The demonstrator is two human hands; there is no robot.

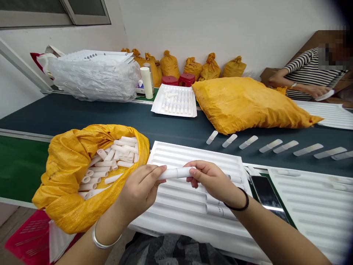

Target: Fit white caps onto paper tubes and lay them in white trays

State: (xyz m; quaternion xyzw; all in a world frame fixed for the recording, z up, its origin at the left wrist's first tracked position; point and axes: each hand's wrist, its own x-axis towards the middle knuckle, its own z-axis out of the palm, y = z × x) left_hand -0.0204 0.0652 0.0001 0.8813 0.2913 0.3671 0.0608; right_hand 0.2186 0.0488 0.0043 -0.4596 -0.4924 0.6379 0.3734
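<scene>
Between my two hands, above a white ribbed tray [176,154], is a white plastic tube [178,173] with a seam around its middle. My left hand [142,186] grips its left end with thumb and fingers. The right end is pinched in my right hand [209,178]. Several similar tubes [219,210] lie in the tray's grooves by my right wrist, partly hidden by it. To the left of my left hand, an open yellow woven sack [63,154] is filled with loose white tubes [103,169].
Several translucent tubes [248,142] lie in a row on the dark conveyor belt [171,129]. A full yellow sack [242,101] and a tray of tubes [176,101] stand beyond. A phone [268,197] lies right, beside another tray [311,206]. A co-worker [306,73] sits back right.
</scene>
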